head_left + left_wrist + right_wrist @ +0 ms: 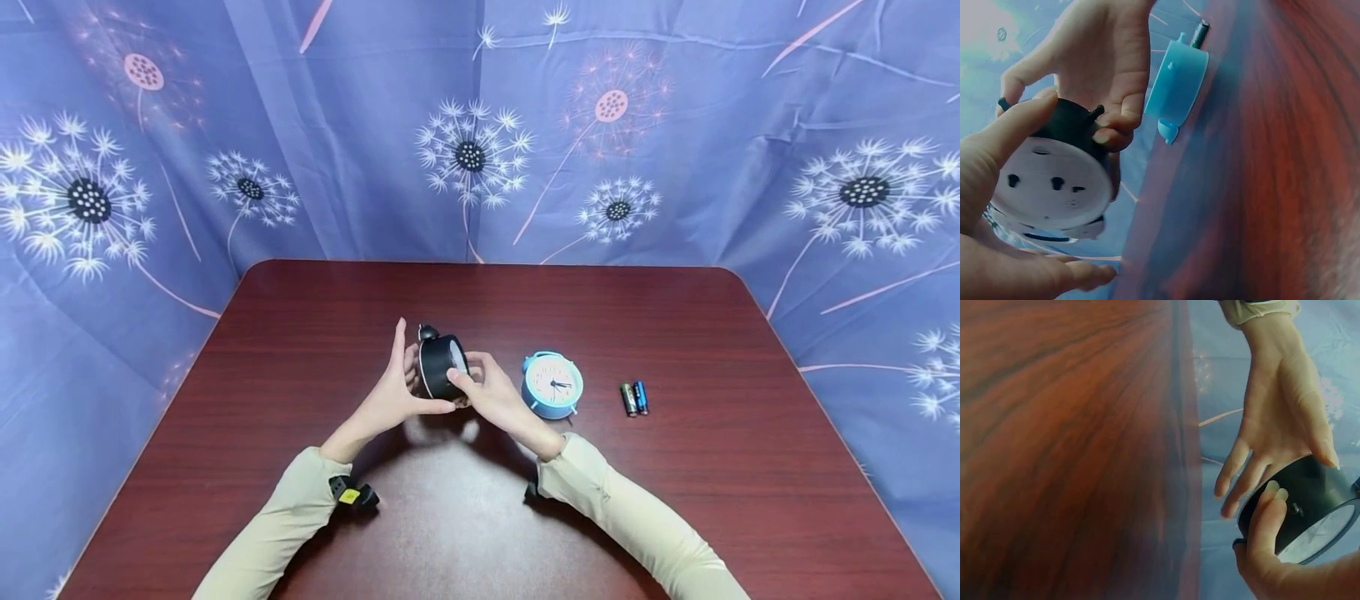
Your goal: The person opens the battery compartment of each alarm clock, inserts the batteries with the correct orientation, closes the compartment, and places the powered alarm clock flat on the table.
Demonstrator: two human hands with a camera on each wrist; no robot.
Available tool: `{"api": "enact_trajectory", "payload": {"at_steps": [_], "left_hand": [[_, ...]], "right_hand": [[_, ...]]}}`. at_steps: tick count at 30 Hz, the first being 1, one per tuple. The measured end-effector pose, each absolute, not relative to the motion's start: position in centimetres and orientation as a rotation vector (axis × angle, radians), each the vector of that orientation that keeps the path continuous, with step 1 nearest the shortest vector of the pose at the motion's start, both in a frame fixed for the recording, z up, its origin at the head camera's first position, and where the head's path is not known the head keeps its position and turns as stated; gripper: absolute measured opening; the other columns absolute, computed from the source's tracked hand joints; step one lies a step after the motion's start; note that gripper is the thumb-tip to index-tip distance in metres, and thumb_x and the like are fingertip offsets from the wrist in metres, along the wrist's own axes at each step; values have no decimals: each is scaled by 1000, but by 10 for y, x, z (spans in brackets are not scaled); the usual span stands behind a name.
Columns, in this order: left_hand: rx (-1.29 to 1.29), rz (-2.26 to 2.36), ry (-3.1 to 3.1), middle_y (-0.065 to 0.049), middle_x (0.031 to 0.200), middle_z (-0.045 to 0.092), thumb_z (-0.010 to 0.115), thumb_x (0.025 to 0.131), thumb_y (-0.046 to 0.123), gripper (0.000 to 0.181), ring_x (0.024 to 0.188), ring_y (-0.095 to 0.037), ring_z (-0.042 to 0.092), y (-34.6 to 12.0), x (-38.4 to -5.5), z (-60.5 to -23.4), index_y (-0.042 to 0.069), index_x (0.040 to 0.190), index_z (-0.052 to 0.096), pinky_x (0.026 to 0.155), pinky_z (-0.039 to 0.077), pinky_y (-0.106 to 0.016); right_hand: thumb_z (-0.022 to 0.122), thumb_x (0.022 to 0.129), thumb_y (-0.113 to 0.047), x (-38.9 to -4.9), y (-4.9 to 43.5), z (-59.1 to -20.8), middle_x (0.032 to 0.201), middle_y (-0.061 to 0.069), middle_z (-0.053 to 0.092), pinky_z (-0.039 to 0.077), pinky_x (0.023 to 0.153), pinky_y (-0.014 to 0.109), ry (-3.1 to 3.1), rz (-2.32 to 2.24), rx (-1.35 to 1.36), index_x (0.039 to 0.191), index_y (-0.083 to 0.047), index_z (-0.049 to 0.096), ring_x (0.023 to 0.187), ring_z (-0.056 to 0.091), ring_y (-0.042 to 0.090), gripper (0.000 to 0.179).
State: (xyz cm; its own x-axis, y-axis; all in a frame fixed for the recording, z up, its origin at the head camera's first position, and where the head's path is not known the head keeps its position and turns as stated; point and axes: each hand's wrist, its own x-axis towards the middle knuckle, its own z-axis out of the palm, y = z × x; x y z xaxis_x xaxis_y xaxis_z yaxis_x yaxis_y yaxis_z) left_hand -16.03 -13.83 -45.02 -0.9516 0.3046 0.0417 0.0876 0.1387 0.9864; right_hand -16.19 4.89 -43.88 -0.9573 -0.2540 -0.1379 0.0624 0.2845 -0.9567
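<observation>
A black twin-bell alarm clock (437,371) is held tilted above the table. My right hand (497,400) grips its body near the feet, fingers curled against the side in the right wrist view. Around the back of the clock spreads my left hand (390,390), its fingers straight and its thumb touching the casing. The clock's white back (1041,200), with dark knobs, faces the left palm in the left wrist view. Its dial is turned toward the right hand. Just right of the right wrist, a light-blue alarm clock (553,387) sits on the table, dial up.
Two batteries, one green (628,400) and one blue (641,397), lie side by side right of the blue clock. The dark red wooden table (360,300) backs onto a blue curtain (375,167) with dandelion prints.
</observation>
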Motion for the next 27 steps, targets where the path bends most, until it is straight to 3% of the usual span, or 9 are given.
{"api": "enact_trajectory", "payload": {"at_steps": [4,7,12,19,27], "left_hand": [[356,2010,2068,-22,153,35,83,72,4,135,135,-38,44,-139,-160,-453,35,151,-21,109,38,-47],[337,2035,2018,-24,148,41,82,73,3,129,131,-37,48,-139,-160,-453,35,153,-13,102,45,-38],[348,2060,1970,-25,148,40,81,74,3,119,127,-32,52,-138,-160,-452,25,156,-2,96,49,-27],[328,2099,1812,-31,142,44,78,75,0,118,107,-13,65,-137,-158,-448,23,156,-4,87,55,-27],[264,2083,1839,-26,145,42,79,73,-1,119,110,-18,63,-139,-158,-444,27,156,-2,87,55,-28]], "right_hand": [[58,97,-27,-161,48,-438,120,22,65,55,75,29,2194,-1771,-199,139,-1,40,84,66,18,53],[55,98,-26,-160,48,-437,119,24,64,54,74,29,2151,-1795,-204,140,2,36,79,63,14,54],[53,99,-26,-160,49,-437,118,25,63,54,75,29,2095,-1826,-193,140,4,35,76,61,12,54],[51,98,-29,-158,49,-438,125,25,57,55,81,29,2051,-1829,-181,141,2,36,84,64,15,55],[50,100,-26,-158,52,-434,129,26,57,56,85,37,2111,-1748,-293,143,1,34,92,66,23,53]]}}
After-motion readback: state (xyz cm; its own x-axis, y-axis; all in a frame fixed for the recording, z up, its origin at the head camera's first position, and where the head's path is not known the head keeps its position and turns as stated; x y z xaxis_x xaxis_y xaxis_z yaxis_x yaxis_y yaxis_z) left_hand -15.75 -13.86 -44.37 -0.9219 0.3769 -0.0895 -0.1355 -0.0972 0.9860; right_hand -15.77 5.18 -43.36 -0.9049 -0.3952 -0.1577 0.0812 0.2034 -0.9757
